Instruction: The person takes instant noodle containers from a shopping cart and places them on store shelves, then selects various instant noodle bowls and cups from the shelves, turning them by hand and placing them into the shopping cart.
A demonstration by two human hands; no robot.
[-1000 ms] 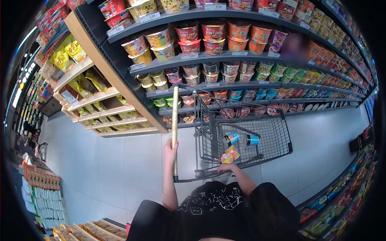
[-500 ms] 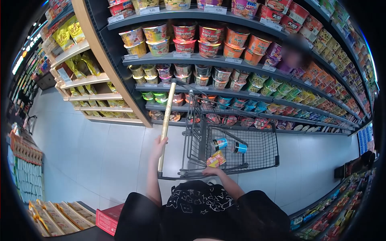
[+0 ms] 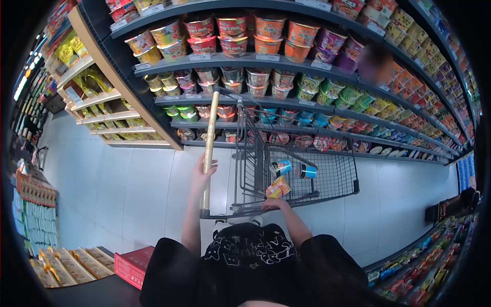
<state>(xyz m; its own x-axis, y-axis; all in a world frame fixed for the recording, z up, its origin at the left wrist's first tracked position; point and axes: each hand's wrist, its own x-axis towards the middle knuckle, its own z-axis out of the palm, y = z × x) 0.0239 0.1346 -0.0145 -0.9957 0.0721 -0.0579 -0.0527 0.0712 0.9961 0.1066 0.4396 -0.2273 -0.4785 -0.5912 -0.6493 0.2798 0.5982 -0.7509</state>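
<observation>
My left hand (image 3: 202, 173) is wrapped round the pale gold handle bar (image 3: 211, 130) of a dark wire shopping cart (image 3: 332, 192), with its fingertips showing past the bar. Closed over the cart's near side rail lies my right hand (image 3: 274, 204); its fingers are partly hidden. Just beyond that hand, inside the basket, is a yellow and orange pack (image 3: 277, 188). Two blue and black cups, one blue cup (image 3: 281, 167) on the left and another blue cup (image 3: 307, 171) on the right, lie tipped beside it.
A long dark shelf (image 3: 215, 60) full of instant noodle cups runs along the cart's far side. Wooden shelving (image 3: 102, 99) with yellow bags stands at the left. Behind me are a red box (image 3: 134, 266) and a low snack rack (image 3: 424, 266). Pale floor tiles (image 3: 138, 189) lie between.
The noodle shelves have shifted left and up in view, while the cart keeps nearly the same place before me. The fingers of my left hand look slightly looser on the handle.
</observation>
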